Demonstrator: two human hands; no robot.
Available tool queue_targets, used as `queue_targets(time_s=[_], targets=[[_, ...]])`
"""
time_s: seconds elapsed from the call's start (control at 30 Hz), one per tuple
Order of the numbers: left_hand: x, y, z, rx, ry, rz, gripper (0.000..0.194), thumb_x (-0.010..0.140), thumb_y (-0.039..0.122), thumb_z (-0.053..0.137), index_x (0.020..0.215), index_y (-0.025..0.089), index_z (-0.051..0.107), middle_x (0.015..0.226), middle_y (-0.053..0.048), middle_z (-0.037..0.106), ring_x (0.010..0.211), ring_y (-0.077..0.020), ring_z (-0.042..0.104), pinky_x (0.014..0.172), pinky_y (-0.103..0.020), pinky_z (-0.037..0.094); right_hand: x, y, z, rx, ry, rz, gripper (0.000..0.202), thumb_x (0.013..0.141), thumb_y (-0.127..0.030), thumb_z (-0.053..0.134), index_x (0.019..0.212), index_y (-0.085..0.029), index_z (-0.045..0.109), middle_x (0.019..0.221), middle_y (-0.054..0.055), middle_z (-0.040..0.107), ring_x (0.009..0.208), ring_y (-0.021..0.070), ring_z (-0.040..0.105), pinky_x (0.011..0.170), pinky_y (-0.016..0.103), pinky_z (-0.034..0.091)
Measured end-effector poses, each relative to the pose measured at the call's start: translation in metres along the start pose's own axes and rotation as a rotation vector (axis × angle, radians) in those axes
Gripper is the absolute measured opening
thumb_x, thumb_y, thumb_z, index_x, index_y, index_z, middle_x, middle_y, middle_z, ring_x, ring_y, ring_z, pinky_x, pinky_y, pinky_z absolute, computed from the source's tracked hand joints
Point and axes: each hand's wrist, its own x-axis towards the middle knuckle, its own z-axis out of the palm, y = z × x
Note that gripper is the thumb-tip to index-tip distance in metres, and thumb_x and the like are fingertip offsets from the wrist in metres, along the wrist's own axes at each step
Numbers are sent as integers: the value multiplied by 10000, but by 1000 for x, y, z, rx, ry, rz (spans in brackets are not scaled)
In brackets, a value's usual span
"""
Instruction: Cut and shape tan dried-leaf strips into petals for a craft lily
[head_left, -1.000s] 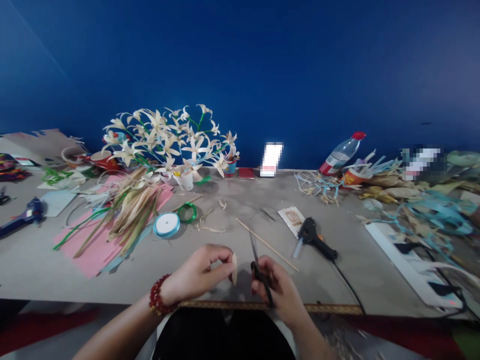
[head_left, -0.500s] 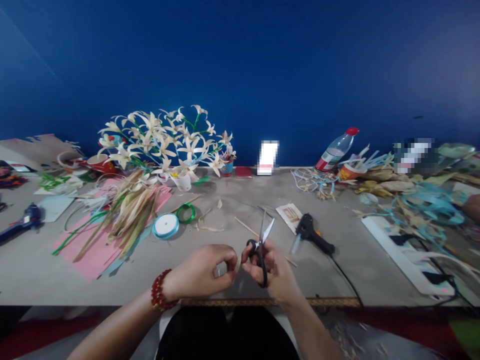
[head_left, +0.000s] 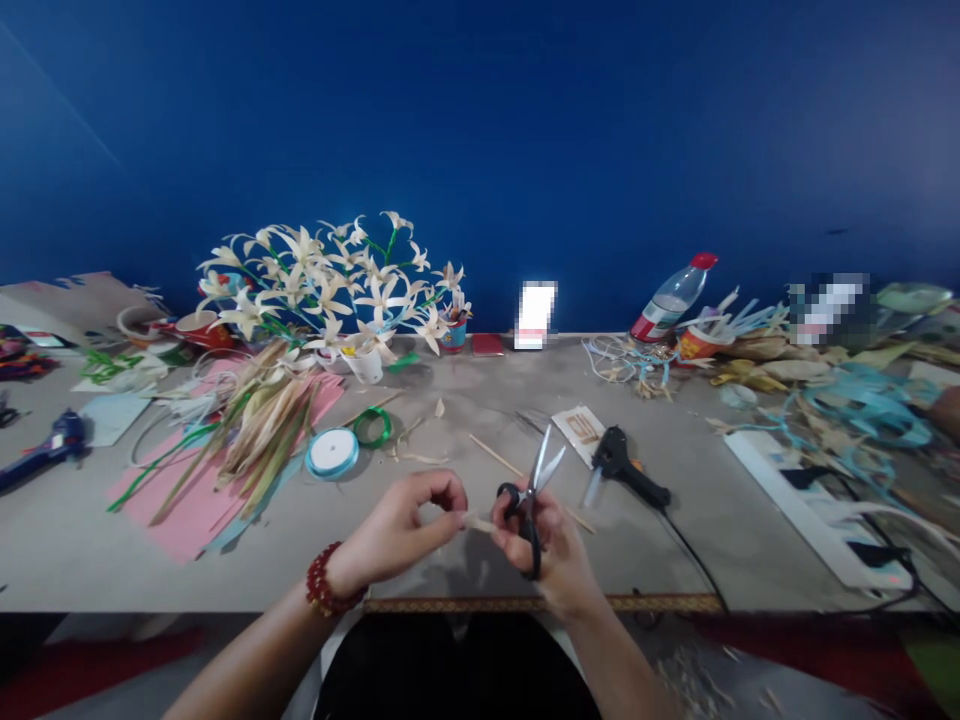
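Between my hands stretches a small pale strip [head_left: 478,522], perhaps dried husk. My left hand [head_left: 409,525], with a red bead bracelet at the wrist, pinches one end between thumb and finger. The strip's other end meets the fingertips of my right hand [head_left: 559,550]. That same hand holds black-handled scissors [head_left: 534,490], whose blades stand parted and point away from me. Just beyond lies a thin wooden stick [head_left: 495,455]. A black glue gun [head_left: 630,470] rests to the right of my right hand, and a blue-and-white ribbon spool [head_left: 332,453] sits beyond my left.
White husk flowers [head_left: 330,285] on green stems stand at the back left, behind dried husks [head_left: 259,430] on pink paper [head_left: 176,500]. A bottle [head_left: 675,297] leans at the back right. A white power strip [head_left: 817,510] and blue ribbon [head_left: 862,405] lie on the right.
My hands have drawn slightly apart, the left moving left and up a little, so the pale strip shows between them. The scissors have turned slightly in my right hand.
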Motion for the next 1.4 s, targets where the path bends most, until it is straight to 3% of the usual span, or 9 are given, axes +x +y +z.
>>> queue_targets(time_s=[0.13,0.23,0.33,0.43,0.63,0.73,0.83,1.4], targets=[[-6,-13,25,-532,190,-42,196,846,354,652,860,167,594,810,-23,590,763,-156,553,735,-272,441,-3,6,6,117,78,-20,482,616,-388,876,918,-256,523,802,-10,630,676,140,569,622,250,486],[-9,-19,46,-766,216,-60,266,820,409,684,884,161,609,811,-32,609,776,-167,576,771,-295,461,-3,6,12,142,95,-44,490,608,-410,876,888,-244,510,764,-25,605,633,122,538,613,246,483],[-10,-19,55,-723,258,-62,210,824,349,699,808,154,623,771,-25,616,759,-153,575,761,-270,457,-3,6,15,122,81,-29,469,629,-430,860,859,-231,503,706,-45,563,583,106,489,578,235,451],[-8,-17,53,-676,271,-68,187,848,306,676,757,152,621,735,-13,607,721,-137,564,736,-254,453,-6,7,11,81,60,22,463,641,-449,852,857,-230,505,721,-42,545,588,107,477,563,228,420],[-7,-13,38,-632,266,-65,178,875,280,650,759,154,601,728,-6,606,707,-126,551,730,-246,437,-25,11,-13,-77,-235,165,461,740,-585,740,858,-211,498,751,-23,507,637,115,454,579,222,376],[-7,-10,33,-595,242,-43,174,880,275,641,763,149,611,750,-20,623,735,-135,559,746,-252,435,-33,10,-19,-125,-312,237,537,704,-668,718,851,-215,472,716,-33,503,608,112,432,565,222,345],[-6,-8,32,-586,229,-41,178,874,282,646,760,148,615,754,-24,626,738,-141,574,749,-257,447,-34,8,-17,-159,-313,279,580,657,-692,737,843,-218,459,712,-37,504,603,109,422,559,216,324],[-2,-8,30,-613,243,-57,169,865,276,661,765,143,629,739,-22,635,715,-133,585,728,-251,461,-31,10,-16,-238,-304,287,563,655,-665,757,799,-220,444,655,-59,457,555,91,366,507,205,285]])
